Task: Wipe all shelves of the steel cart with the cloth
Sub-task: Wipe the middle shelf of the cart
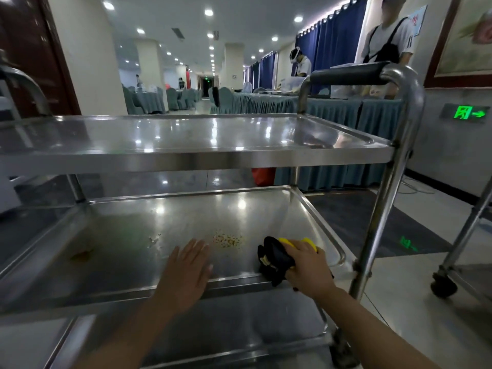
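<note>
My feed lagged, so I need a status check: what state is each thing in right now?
Top shelf: bare, shiny.
Middle shelf: crumbs and a brownish stain.
Cloth: bunched, on middle shelf.
Right hand: grips cloth.
Left hand: flat, fingers straight.

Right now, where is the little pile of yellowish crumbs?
The yellowish crumbs lie on the middle steel shelf, between the left hand and the black-and-yellow cloth.

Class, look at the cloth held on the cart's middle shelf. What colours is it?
Black and yellow: the cloth shows best in the head view, bunched under the right hand.
</note>
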Demonstrator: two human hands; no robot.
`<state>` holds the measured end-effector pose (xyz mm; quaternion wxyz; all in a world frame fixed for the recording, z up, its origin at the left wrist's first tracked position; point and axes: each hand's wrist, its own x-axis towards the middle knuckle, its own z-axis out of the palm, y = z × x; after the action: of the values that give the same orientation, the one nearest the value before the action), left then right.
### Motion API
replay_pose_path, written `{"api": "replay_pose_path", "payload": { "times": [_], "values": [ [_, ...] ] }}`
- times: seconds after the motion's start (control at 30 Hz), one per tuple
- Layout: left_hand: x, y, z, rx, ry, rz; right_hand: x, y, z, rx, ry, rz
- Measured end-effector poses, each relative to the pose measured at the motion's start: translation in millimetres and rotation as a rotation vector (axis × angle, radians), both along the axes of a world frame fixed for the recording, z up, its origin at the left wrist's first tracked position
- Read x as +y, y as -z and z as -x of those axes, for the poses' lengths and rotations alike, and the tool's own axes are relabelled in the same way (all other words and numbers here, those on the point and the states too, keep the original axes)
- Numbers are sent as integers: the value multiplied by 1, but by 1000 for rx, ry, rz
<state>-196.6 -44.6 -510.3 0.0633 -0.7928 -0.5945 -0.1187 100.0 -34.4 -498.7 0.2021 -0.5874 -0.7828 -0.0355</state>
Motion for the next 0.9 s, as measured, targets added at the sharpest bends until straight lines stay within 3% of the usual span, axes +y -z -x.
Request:
{"api": "replay_pose_path", "payload": {
  "times": [0.1,0.3,0.53,0.6,0.73,0.9],
  "values": [
    [11,19,4,-29,-99,100,8,27,3,-80,54,131],
    [22,41,-1,-27,-111,122,15,38,-17,-217,17,122],
    [21,47,0,7,-82,55,46,27,-17,-90,351,302],
    [21,48,-1,14,-103,55,52,31,19,-72,288,328],
    [16,46,2,45,-127,38,56,40,82,-119,-39,334],
    [13,44,2,39,-115,33,62,43,30,-160,-17,285]
  ]
}}
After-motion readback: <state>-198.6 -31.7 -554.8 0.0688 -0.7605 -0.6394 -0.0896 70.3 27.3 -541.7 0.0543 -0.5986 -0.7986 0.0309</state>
